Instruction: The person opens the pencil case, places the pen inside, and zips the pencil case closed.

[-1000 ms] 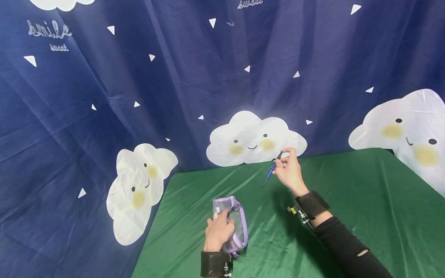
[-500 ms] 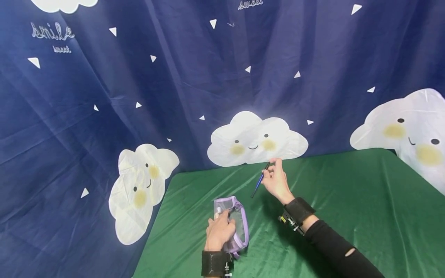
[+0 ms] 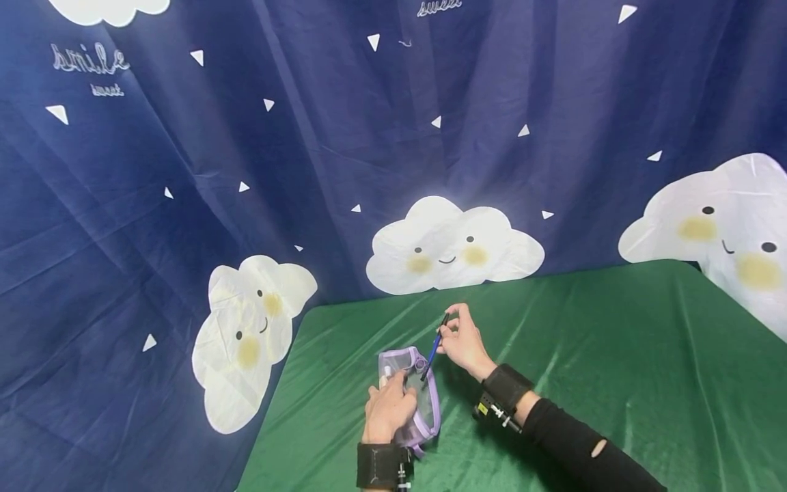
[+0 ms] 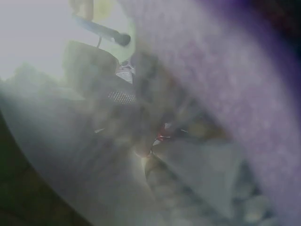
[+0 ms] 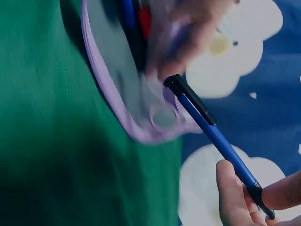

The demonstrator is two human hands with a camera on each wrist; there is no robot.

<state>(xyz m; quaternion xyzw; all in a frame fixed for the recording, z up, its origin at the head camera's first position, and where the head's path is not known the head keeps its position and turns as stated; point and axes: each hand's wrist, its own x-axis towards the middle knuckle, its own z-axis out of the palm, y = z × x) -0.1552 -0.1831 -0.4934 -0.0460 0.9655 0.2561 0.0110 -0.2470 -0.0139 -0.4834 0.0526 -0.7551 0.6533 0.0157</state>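
A see-through pencil case with a lilac zip edge [image 3: 434, 403] lies on the green cloth. My left hand [image 3: 389, 408] grips its left side, thumb and fingers at the opening. My right hand [image 3: 464, 347] pinches a blue pen [image 3: 434, 348] near one end. The pen slants down, and its black clip end overlaps the far part of the pencil case in the head view. In the right wrist view, a blue pen-like item [image 5: 129, 14] and a red one [image 5: 145, 22] show inside the case. The left wrist view is hazy, mostly blocked by the case wall.
Green cloth [image 3: 615, 355] covers the table and has soft folds. Behind it hangs a dark blue curtain [image 3: 344, 137] printed with white clouds and triangles. Each wrist wears a black strap [image 3: 507, 387] with a small camera.
My right hand has moved left and down with the pen, from beyond the case to over its far edge. My left hand and the pencil case have stayed in place.
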